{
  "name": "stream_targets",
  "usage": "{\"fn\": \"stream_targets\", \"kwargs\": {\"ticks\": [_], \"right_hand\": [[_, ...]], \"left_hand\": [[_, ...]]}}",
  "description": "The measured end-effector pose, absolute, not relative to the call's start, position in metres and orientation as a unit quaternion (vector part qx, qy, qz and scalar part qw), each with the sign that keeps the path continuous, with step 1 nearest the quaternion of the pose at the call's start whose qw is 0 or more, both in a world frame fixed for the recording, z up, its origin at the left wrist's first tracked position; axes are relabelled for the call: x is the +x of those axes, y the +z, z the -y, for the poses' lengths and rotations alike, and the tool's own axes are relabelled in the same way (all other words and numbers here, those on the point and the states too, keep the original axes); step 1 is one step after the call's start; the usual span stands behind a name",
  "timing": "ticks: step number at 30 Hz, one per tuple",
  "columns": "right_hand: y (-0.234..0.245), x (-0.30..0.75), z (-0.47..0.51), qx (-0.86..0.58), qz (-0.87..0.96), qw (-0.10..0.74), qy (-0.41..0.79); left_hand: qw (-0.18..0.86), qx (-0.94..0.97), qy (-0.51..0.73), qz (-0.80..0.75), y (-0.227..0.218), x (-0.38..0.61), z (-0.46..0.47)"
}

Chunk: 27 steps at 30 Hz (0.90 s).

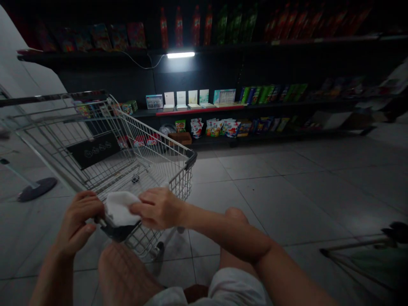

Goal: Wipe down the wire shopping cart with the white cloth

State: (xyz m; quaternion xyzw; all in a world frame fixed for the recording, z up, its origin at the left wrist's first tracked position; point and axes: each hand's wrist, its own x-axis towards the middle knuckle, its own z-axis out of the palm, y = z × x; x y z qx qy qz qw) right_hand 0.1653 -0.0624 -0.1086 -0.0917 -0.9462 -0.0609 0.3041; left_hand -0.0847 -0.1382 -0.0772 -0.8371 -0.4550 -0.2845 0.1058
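A white cloth (120, 208) lies folded over the dark handle of a wire shopping cart (119, 233). My right hand (156, 208) rests on top of the cloth, with its fingers pressing it against the handle. My left hand (79, 221) curls around the bar at the cloth's left edge. The cart's empty-looking wire basket (149, 144) stretches away from me, and a black sign panel (93, 149) hangs on its side. The cloth hides part of the handle.
My bare knees (123, 272) are below the cart. Dark shelves (204, 110) of packaged goods and bottles line the far wall under a lit tube lamp (180, 55). A round black stand base (37, 189) sits on the tiled floor (270, 199) at left. Another wire frame (357, 255) intrudes at lower right.
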Motion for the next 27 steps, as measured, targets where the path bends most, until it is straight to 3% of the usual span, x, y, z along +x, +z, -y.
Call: {"fn": "stream_targets", "kwargs": {"ticks": [3,6,8,13,22,27], "right_hand": [[-0.12,0.206,0.012,-0.114,0.915,0.37,-0.116],[-0.108,0.252,-0.033,-0.322,0.815,0.464,-0.132],[-0.097,0.271,-0.052,-0.4,0.797,0.438,-0.118],[-0.089,0.267,-0.069,-0.378,0.893,0.235,-0.065],[-0.103,0.239,-0.021,-0.423,0.852,0.299,-0.074],[-0.102,0.249,-0.006,-0.261,0.911,0.307,-0.085]], "left_hand": [[0.029,-0.835,-0.29,0.468,-0.065,-0.084,0.134],[0.053,-0.798,-0.256,0.543,-0.053,-0.059,0.126],[0.103,-0.781,-0.214,0.578,-0.046,-0.027,0.12],[0.116,-0.81,-0.064,0.57,-0.045,0.073,0.092],[0.138,-0.783,-0.03,0.606,-0.069,0.111,0.054],[0.171,-0.785,-0.012,0.595,-0.073,0.087,0.082]]}}
